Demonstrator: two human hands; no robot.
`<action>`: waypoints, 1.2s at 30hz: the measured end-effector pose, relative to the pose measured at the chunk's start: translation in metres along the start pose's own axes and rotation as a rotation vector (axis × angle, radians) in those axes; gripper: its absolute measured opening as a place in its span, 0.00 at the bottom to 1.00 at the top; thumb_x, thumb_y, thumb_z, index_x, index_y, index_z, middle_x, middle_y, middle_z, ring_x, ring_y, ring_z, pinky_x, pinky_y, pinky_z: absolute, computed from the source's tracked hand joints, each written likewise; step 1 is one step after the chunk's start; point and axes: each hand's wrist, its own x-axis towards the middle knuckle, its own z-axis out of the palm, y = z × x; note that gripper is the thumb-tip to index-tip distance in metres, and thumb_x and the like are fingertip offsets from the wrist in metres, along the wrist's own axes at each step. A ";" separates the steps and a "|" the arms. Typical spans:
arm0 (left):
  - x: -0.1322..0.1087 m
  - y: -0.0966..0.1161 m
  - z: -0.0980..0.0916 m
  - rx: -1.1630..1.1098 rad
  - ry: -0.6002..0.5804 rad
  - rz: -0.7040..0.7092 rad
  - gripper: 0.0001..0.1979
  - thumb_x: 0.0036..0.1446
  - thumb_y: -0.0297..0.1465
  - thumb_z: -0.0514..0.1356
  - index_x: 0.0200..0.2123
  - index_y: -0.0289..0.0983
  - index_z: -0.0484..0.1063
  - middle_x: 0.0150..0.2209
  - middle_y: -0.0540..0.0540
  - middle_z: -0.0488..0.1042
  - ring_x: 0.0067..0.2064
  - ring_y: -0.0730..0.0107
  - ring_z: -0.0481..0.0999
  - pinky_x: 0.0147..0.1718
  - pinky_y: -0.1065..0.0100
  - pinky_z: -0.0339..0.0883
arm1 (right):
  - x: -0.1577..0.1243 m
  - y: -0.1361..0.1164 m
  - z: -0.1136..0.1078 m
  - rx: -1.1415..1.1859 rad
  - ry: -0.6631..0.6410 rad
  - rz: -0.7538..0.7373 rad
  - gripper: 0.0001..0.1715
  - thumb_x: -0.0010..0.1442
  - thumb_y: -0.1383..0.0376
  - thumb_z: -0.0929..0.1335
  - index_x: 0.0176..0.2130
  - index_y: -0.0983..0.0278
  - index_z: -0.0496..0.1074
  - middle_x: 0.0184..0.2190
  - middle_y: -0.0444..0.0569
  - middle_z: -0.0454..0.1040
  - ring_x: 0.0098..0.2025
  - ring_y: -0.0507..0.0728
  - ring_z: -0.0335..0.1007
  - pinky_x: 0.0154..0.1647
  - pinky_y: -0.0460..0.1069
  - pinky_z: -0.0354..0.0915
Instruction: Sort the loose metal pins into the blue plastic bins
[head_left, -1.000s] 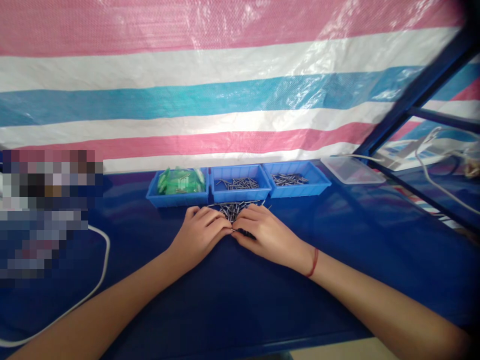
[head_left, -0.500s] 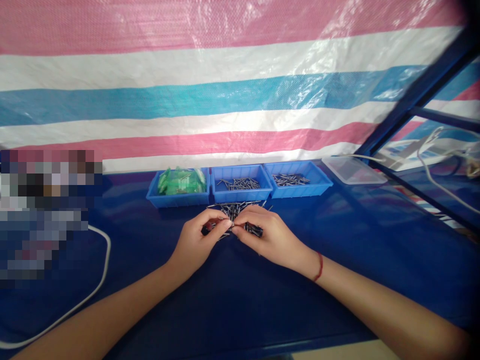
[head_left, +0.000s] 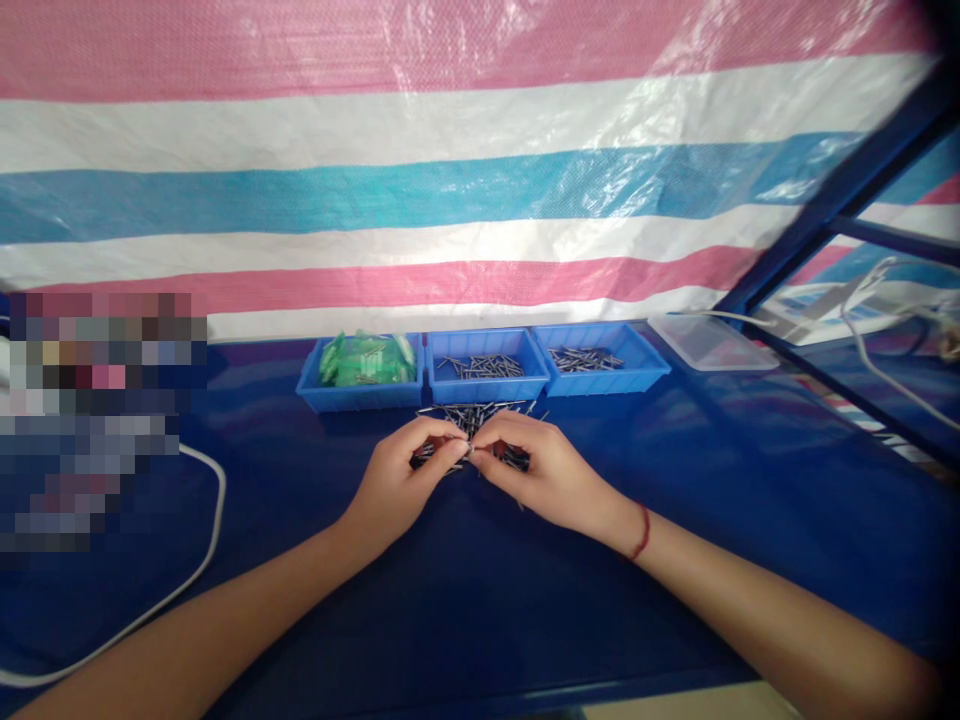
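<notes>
My left hand (head_left: 405, 470) and my right hand (head_left: 544, 465) meet over the table, thumb and forefinger of each pinched together, tips nearly touching. Something tiny sits between the fingertips, too small and too covered to name. Beneath and behind them spreads a loose pile of thin dark metal pins (head_left: 474, 412), partly hidden by my fingers. Just beyond the pile stands the middle blue bin (head_left: 487, 393), with similar slim metal pieces (head_left: 491, 367) inside.
A left blue bin (head_left: 360, 398) holds green plastic packets (head_left: 360, 358); a right blue bin (head_left: 611, 382) holds more metal pins (head_left: 581, 358). Farther right lies a clear plastic lid (head_left: 712, 345) by a blue metal frame (head_left: 817, 230). A white cable (head_left: 220, 500) curves along the left.
Both hands stay pinched together over the pile, with only slight finger movement. The whole view has shifted a little.
</notes>
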 end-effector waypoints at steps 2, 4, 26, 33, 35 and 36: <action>0.000 0.000 0.000 0.006 -0.003 0.002 0.05 0.58 0.32 0.59 0.36 0.39 0.74 0.32 0.50 0.76 0.32 0.72 0.73 0.34 0.71 0.67 | 0.000 0.000 0.000 0.006 0.019 0.001 0.05 0.59 0.69 0.66 0.32 0.62 0.72 0.29 0.46 0.72 0.32 0.53 0.67 0.36 0.48 0.64; 0.000 -0.001 0.000 0.013 -0.008 0.005 0.06 0.59 0.32 0.59 0.36 0.39 0.74 0.33 0.50 0.76 0.32 0.72 0.73 0.35 0.71 0.67 | 0.000 0.000 0.000 0.007 0.036 -0.001 0.05 0.59 0.69 0.66 0.31 0.62 0.71 0.28 0.45 0.72 0.32 0.53 0.68 0.36 0.48 0.64; 0.003 0.004 -0.002 0.208 -0.048 0.146 0.06 0.62 0.32 0.56 0.35 0.38 0.71 0.34 0.48 0.74 0.37 0.69 0.73 0.39 0.67 0.63 | 0.000 -0.006 -0.007 0.023 0.148 -0.006 0.03 0.59 0.66 0.68 0.33 0.62 0.71 0.29 0.46 0.72 0.31 0.52 0.67 0.33 0.47 0.63; 0.009 0.011 -0.021 0.699 -0.192 0.316 0.13 0.60 0.40 0.56 0.40 0.39 0.72 0.41 0.46 0.74 0.42 0.61 0.71 0.43 0.58 0.55 | 0.009 0.015 -0.054 -0.281 0.482 -0.044 0.07 0.61 0.62 0.66 0.34 0.62 0.72 0.29 0.46 0.73 0.29 0.52 0.65 0.32 0.48 0.62; 0.010 0.016 -0.026 0.830 -0.265 0.342 0.16 0.59 0.43 0.56 0.38 0.37 0.73 0.38 0.45 0.74 0.39 0.60 0.71 0.40 0.58 0.55 | 0.010 0.030 -0.075 -0.450 0.595 -0.034 0.08 0.60 0.61 0.66 0.35 0.63 0.72 0.29 0.47 0.72 0.29 0.53 0.65 0.34 0.50 0.63; 0.009 0.018 -0.027 0.879 -0.296 0.348 0.16 0.59 0.43 0.56 0.37 0.36 0.72 0.36 0.44 0.73 0.38 0.60 0.71 0.39 0.58 0.55 | 0.011 0.037 -0.084 -0.541 0.637 -0.022 0.08 0.60 0.61 0.66 0.36 0.63 0.72 0.29 0.47 0.72 0.30 0.54 0.65 0.36 0.50 0.63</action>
